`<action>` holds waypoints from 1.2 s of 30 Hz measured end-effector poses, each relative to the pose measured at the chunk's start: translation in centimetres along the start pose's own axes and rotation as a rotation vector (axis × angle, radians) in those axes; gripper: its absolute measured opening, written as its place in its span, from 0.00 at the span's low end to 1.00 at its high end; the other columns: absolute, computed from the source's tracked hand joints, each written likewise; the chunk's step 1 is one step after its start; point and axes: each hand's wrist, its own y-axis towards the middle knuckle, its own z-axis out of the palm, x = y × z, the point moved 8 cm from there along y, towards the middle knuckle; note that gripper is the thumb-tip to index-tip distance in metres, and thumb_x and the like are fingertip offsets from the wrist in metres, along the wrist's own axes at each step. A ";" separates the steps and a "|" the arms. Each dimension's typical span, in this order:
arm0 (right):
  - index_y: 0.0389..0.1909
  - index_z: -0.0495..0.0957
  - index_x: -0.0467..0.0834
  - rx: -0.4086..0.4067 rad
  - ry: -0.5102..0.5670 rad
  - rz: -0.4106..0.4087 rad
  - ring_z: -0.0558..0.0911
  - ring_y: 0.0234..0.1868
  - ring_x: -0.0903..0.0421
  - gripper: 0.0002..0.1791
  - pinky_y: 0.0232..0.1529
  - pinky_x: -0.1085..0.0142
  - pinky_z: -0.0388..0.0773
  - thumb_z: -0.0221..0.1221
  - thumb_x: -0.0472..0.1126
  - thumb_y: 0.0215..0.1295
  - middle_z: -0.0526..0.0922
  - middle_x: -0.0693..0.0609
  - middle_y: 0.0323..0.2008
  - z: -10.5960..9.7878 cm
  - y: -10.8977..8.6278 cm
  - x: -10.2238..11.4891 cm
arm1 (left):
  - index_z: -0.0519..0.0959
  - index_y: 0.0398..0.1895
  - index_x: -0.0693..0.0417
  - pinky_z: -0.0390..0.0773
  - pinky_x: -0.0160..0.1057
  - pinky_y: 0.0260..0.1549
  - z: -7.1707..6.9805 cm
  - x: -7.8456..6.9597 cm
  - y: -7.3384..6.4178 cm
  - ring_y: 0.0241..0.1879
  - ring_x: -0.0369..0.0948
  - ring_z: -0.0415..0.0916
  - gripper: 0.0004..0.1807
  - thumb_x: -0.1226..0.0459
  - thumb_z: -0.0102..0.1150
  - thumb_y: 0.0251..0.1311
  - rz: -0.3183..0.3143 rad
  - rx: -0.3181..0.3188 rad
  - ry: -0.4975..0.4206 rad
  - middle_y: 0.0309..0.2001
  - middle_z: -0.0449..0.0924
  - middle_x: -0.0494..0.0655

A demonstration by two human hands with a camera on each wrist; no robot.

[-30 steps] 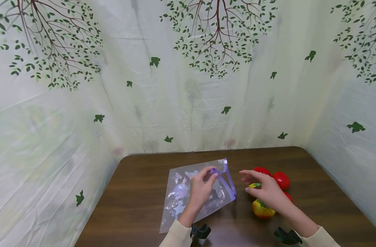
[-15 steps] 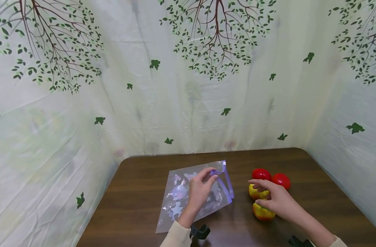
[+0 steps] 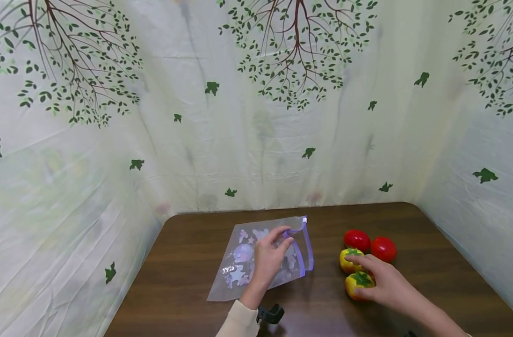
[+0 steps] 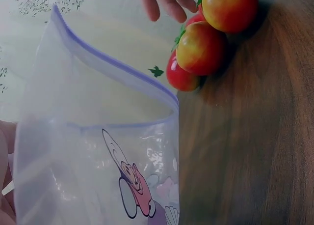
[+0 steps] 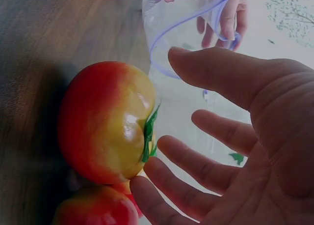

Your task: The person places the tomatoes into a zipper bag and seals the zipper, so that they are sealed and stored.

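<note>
A clear zip bag (image 3: 228, 281) with purple edging and cartoon prints lies tilted on the table, its mouth facing right and gaping. My left hand (image 3: 268, 257) pinches the upper edge of that mouth between thumb and fingers. To the right sit two yellow-red toy tomatoes with green leaf tops. My right hand (image 3: 386, 283) is spread right beside the nearer tomato (image 3: 352, 287); its fingers overlap the farther tomato (image 3: 346, 263) in the head view. In the right wrist view, the thumb and fingers are parted near the nearer tomato (image 5: 105, 122), not curled round it.
Two red tomatoes, one at the back left (image 3: 357, 239) and one at the right (image 3: 384, 249), sit behind the yellow-red ones. All rest on a brown wooden table (image 3: 184, 262). A pale cloth (image 3: 260, 178) printed with trees and leaves hangs behind and on both sides.
My right hand has moved right and towards me, coming down by the nearer yellow-red tomato. My left hand keeps its pinch, and the bag's mouth has shifted slightly left.
</note>
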 end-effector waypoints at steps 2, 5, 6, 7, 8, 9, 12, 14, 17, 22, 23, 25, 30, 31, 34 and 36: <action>0.61 0.78 0.54 0.002 -0.022 -0.002 0.76 0.51 0.50 0.38 0.45 0.54 0.82 0.78 0.53 0.46 0.78 0.52 0.54 0.2 -0.1 0.0 | 0.85 0.51 0.52 0.83 0.42 0.41 -0.1 0.2 0.0 0.48 0.40 0.84 0.15 0.64 0.71 0.60 -0.019 -0.003 -0.005 0.46 0.87 0.41; 0.61 0.78 0.55 -0.001 -0.040 -0.005 0.76 0.50 0.51 0.38 0.44 0.55 0.81 0.79 0.53 0.44 0.78 0.53 0.52 0.3 -0.3 0.0 | 0.85 0.52 0.53 0.83 0.38 0.39 -0.2 0.5 0.0 0.48 0.39 0.84 0.17 0.64 0.72 0.59 -0.061 -0.005 -0.001 0.47 0.87 0.41; 0.61 0.79 0.55 -0.004 -0.047 -0.007 0.76 0.49 0.52 0.38 0.44 0.55 0.81 0.79 0.53 0.44 0.78 0.53 0.52 0.4 -0.3 -0.1 | 0.85 0.52 0.53 0.83 0.38 0.39 -0.2 0.6 0.0 0.48 0.38 0.84 0.17 0.63 0.72 0.59 -0.071 -0.006 -0.001 0.47 0.87 0.41; 0.60 0.79 0.55 -0.007 -0.053 -0.013 0.76 0.49 0.52 0.38 0.44 0.54 0.81 0.79 0.52 0.44 0.79 0.53 0.52 0.4 -0.3 -0.1 | 0.85 0.53 0.53 0.83 0.37 0.39 -0.2 0.6 -0.1 0.48 0.38 0.84 0.18 0.64 0.72 0.59 -0.080 -0.007 -0.002 0.47 0.87 0.41; 0.60 0.79 0.55 -0.009 -0.059 -0.017 0.76 0.49 0.52 0.38 0.45 0.54 0.81 0.79 0.52 0.44 0.79 0.53 0.52 0.5 -0.4 -0.1 | 0.85 0.53 0.54 0.83 0.37 0.39 -0.3 0.6 -0.1 0.48 0.38 0.84 0.18 0.64 0.72 0.59 -0.086 -0.007 -0.001 0.47 0.87 0.41; 0.59 0.79 0.55 -0.010 -0.062 -0.017 0.77 0.49 0.52 0.38 0.45 0.53 0.81 0.80 0.51 0.44 0.79 0.53 0.52 0.6 -0.4 -0.2 | 0.85 0.53 0.54 0.83 0.36 0.39 -0.3 0.6 -0.1 0.48 0.38 0.84 0.19 0.63 0.72 0.59 -0.091 -0.009 0.001 0.47 0.87 0.41; 0.58 0.80 0.56 -0.014 -0.071 -0.010 0.77 0.50 0.52 0.37 0.45 0.52 0.81 0.80 0.50 0.42 0.78 0.53 0.54 0.9 -0.4 -0.4 | 0.85 0.53 0.53 0.84 0.36 0.39 -0.4 0.6 -0.2 0.48 0.38 0.84 0.18 0.62 0.72 0.59 -0.093 -0.011 -0.001 0.47 0.87 0.41; 0.58 0.80 0.57 -0.017 -0.076 -0.001 0.77 0.50 0.51 0.37 0.45 0.51 0.82 0.81 0.49 0.41 0.77 0.52 0.56 1.1 -0.5 -0.5 | 0.85 0.53 0.53 0.84 0.36 0.40 -0.3 0.5 -0.2 0.48 0.38 0.84 0.18 0.62 0.71 0.60 -0.086 -0.009 0.008 0.48 0.87 0.40; 0.57 0.80 0.58 -0.021 -0.093 0.023 0.77 0.51 0.49 0.39 0.46 0.48 0.82 0.82 0.49 0.39 0.77 0.51 0.57 1.5 -0.4 -0.6 | 0.85 0.53 0.52 0.83 0.38 0.43 -0.4 0.3 -0.2 0.48 0.38 0.84 0.18 0.62 0.71 0.60 -0.061 -0.007 0.031 0.48 0.87 0.40; 0.58 0.80 0.58 0.014 -0.112 0.074 0.76 0.52 0.47 0.40 0.45 0.44 0.82 0.82 0.50 0.37 0.77 0.48 0.59 2.2 -0.4 -0.8 | 0.85 0.54 0.51 0.81 0.46 0.50 -0.3 0.0 -0.2 0.52 0.40 0.82 0.17 0.61 0.70 0.61 -0.024 0.005 0.065 0.51 0.86 0.41; 0.58 0.80 0.58 0.020 -0.116 0.080 0.76 0.52 0.47 0.40 0.45 0.44 0.82 0.82 0.50 0.37 0.77 0.47 0.59 2.3 -0.4 -0.9 | 0.85 0.54 0.51 0.81 0.48 0.51 -0.3 0.0 -0.2 0.53 0.40 0.81 0.17 0.61 0.70 0.62 -0.022 0.008 0.066 0.51 0.85 0.41; 0.57 0.80 0.57 0.027 -0.119 0.077 0.76 0.52 0.47 0.39 0.45 0.43 0.82 0.82 0.49 0.37 0.77 0.47 0.59 2.4 -0.5 -0.8 | 0.84 0.54 0.50 0.79 0.51 0.53 -0.2 0.1 -0.2 0.55 0.41 0.80 0.17 0.61 0.69 0.62 -0.023 0.016 0.062 0.53 0.85 0.42; 0.53 0.82 0.57 0.033 -0.128 0.046 0.76 0.51 0.48 0.35 0.45 0.44 0.82 0.82 0.48 0.37 0.77 0.49 0.57 2.7 -0.4 -0.6 | 0.85 0.54 0.52 0.79 0.49 0.54 -0.2 0.0 -0.2 0.55 0.41 0.80 0.16 0.65 0.69 0.61 -0.013 0.015 0.058 0.52 0.85 0.42; 0.52 0.82 0.57 0.036 -0.129 0.043 0.76 0.51 0.48 0.35 0.45 0.44 0.82 0.82 0.48 0.37 0.77 0.49 0.57 2.8 -0.4 -0.5 | 0.85 0.53 0.53 0.79 0.49 0.53 -0.2 0.0 -0.2 0.55 0.41 0.81 0.16 0.65 0.69 0.61 -0.010 0.014 0.057 0.52 0.85 0.41; 0.51 0.82 0.57 0.051 -0.129 0.062 0.76 0.51 0.48 0.35 0.44 0.45 0.82 0.82 0.48 0.36 0.77 0.50 0.56 3.0 -0.2 -0.6 | 0.85 0.53 0.52 0.81 0.49 0.50 -0.3 0.0 -0.1 0.52 0.41 0.82 0.16 0.66 0.70 0.61 0.000 0.006 0.050 0.50 0.86 0.41; 0.51 0.82 0.58 0.055 -0.130 0.079 0.76 0.51 0.48 0.35 0.44 0.45 0.82 0.82 0.48 0.36 0.77 0.50 0.56 3.1 -0.1 -0.6 | 0.85 0.52 0.52 0.83 0.49 0.45 -0.3 -0.1 -0.1 0.49 0.41 0.83 0.16 0.65 0.70 0.61 0.005 0.001 0.046 0.48 0.87 0.42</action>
